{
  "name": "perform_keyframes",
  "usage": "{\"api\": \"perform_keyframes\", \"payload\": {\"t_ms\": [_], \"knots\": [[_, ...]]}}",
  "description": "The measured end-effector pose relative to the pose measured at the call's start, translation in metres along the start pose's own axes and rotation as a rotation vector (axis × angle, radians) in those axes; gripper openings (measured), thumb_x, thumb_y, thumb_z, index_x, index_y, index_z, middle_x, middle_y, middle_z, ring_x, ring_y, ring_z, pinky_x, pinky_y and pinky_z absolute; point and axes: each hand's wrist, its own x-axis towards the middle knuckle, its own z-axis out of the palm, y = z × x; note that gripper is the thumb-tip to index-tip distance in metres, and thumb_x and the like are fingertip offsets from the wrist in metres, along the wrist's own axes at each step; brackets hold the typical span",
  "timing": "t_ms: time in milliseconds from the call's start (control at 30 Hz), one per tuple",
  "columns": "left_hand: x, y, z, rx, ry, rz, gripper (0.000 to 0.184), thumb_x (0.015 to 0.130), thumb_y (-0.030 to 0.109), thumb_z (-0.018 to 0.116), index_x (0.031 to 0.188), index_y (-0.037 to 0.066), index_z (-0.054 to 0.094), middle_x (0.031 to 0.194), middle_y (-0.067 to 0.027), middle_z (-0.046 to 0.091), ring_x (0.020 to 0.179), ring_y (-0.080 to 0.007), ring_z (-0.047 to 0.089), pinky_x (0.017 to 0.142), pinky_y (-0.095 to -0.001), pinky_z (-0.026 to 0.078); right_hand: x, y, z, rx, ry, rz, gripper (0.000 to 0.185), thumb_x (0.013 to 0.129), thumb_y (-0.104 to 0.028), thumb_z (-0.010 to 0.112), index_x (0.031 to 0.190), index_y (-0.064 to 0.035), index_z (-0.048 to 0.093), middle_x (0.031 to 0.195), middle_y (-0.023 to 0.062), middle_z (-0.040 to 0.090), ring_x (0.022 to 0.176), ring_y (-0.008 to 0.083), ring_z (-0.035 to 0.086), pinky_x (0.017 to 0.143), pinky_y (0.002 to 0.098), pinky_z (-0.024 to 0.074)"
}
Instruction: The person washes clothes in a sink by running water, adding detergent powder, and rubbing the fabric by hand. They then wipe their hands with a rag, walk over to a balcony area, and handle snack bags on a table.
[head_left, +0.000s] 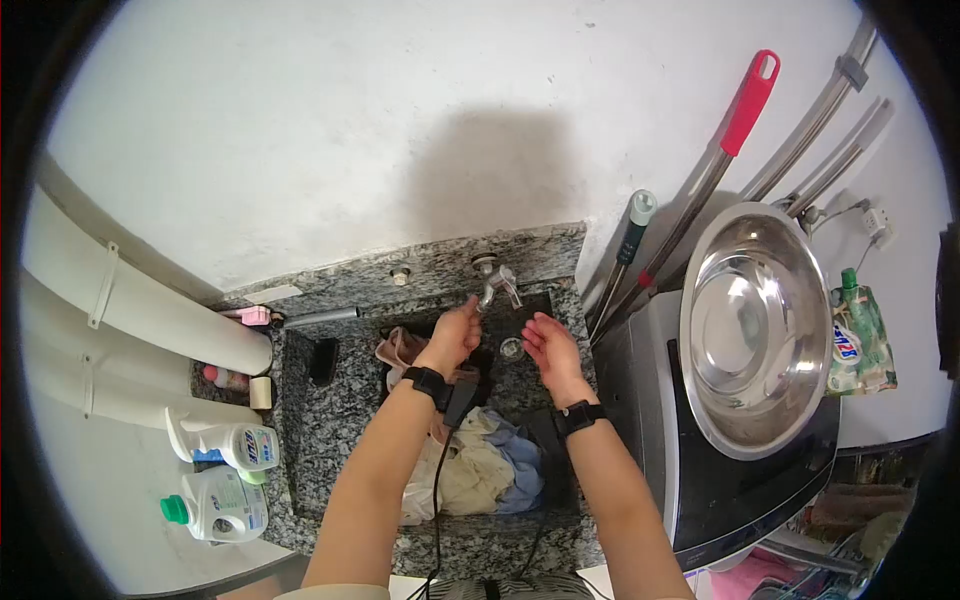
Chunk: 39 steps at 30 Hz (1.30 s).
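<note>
A metal faucet (503, 281) projects from the granite backsplash above a stone sink (345, 420). My left hand (457, 338) is closed at the faucet's handle, its thumb and finger against it. Just below the spout, to its right, my right hand (552, 352) is held open with fingers slightly curled, holding nothing. Cream and light blue clothes (475, 470) lie bunched in the sink beneath my forearms. A pinkish cloth (400, 345) is behind my left wrist, partly hidden. Each wrist wears a black band, and a dark cable hangs by the left one.
A steel basin (755, 330) rests on a dark washing machine (655, 410) at the right. A mop with a red handle (745, 110) leans on the wall. Detergent bottles (225, 505) stand left of the sink beside white pipes (150, 290). A green pouch (862, 340) is behind the basin.
</note>
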Motion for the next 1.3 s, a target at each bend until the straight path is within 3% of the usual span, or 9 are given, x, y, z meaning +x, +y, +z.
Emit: {"api": "perform_keyframes", "payload": {"t_ms": [33,300,500,633,700,800,1133,1200,1300], "knots": [[-0.004,0.001,0.003,0.081,0.017,0.046,0.023,0.096,0.023,0.043,0.079,0.008,0.044,0.06,0.0022,0.033,0.047,-0.0097,0.026,0.041,-0.0277,0.021,0.003,0.0,-0.007,-0.032,0.023,0.009,0.026,0.089,-0.013,0.051,0.114,-0.004,0.052,0.1,0.0071,0.06,0.085,0.017,0.058,0.075,0.0307,0.05],[0.003,0.001,0.009,0.159,0.145,0.166,0.01,0.091,0.006,0.04,0.086,0.004,0.049,0.061,-0.0011,0.044,0.048,-0.0107,0.037,0.041,-0.0283,0.027,0.021,0.028,0.016,0.076,-0.115,0.139,0.027,0.089,-0.01,0.05,0.114,-0.0002,0.051,0.099,0.0092,0.058,0.09,0.0195,0.058,0.083,0.0333,0.0485],[-0.011,0.019,-0.054,0.434,-0.04,0.166,0.017,0.078,0.0,0.038,0.07,0.007,0.05,0.063,-0.0017,0.046,0.05,-0.0111,0.039,0.044,-0.0227,0.03,0.048,0.058,0.055,0.295,-0.283,0.264,0.024,0.092,-0.007,0.04,0.111,0.004,0.05,0.106,0.0144,0.055,0.099,0.0259,0.055,0.091,0.0369,0.0461],[-0.025,0.018,-0.058,0.458,0.142,0.185,0.019,0.085,0.007,0.04,0.084,0.006,0.059,0.069,-0.0023,0.053,0.058,-0.0133,0.048,0.051,-0.0245,0.038,0.046,0.051,0.067,0.319,-0.262,0.303,0.027,0.091,-0.002,0.033,0.111,0.0045,0.05,0.107,0.0155,0.055,0.103,0.0271,0.055,0.091,0.0374,0.0466],[-0.03,0.02,-0.06,0.45,0.096,0.13,0.023,0.089,0.014,0.043,0.101,0.005,0.06,0.089,-0.0059,0.06,0.08,-0.0155,0.056,0.07,-0.026,0.044,0.043,0.05,0.064,0.328,-0.258,0.333,0.028,0.091,-0.003,0.032,0.111,0.0039,0.05,0.108,0.0149,0.055,0.104,0.0265,0.054,0.092,0.0376,0.046],[-0.035,0.018,-0.054,0.572,-0.059,0.031,0.033,0.091,0.021,0.045,0.117,0.004,0.055,0.116,-0.0115,0.057,0.103,-0.0196,0.053,0.085,-0.0292,0.041,0.038,0.043,0.053,0.096,-0.347,0.215,0.025,0.089,-0.005,0.042,0.112,0.0004,0.051,0.111,0.0132,0.055,0.106,0.0249,0.054,0.091,0.0368,0.0452],[-0.037,-0.013,-0.11,0.919,0.041,0.032,0.034,0.082,0.016,0.06,0.113,0.003,0.057,0.104,-0.0093,0.062,0.089,-0.0204,0.059,0.075,-0.0336,0.047,0.023,0.067,0.004,-0.617,-0.13,0.025,0.039,0.079,-0.014,0.062,0.115,-0.0016,0.055,0.1,0.0097,0.062,0.102,0.0219,0.057,0.08,0.0308,0.0449],[-0.052,-0.029,-0.125,1.431,-0.146,0.664,0.037,0.074,0.02,0.066,0.108,0.007,0.06,0.098,-0.0131,0.064,0.085,-0.0248,0.061,0.075,-0.0353,0.048,0.036,0.099,-0.031,-0.808,-0.144,0.025,0.049,0.075,-0.023,0.066,0.117,-0.0024,0.053,0.106,0.0118,0.061,0.105,0.0231,0.055,0.085,0.036,0.0428],[-0.072,-0.07,-0.168,1.954,-0.209,-0.001,0.065,0.061,0.045,0.07,0.11,0.004,0.057,0.095,-0.0223,0.061,0.091,-0.0326,0.06,0.077,-0.04,0.049,0.019,0.115,-0.05,-1.316,-0.231,0.095,0.078,0.064,-0.038,0.074,0.126,-0.0037,0.043,0.119,0.0183,0.053,0.112,0.0298,0.05,0.092,0.0429,0.0398]]}}
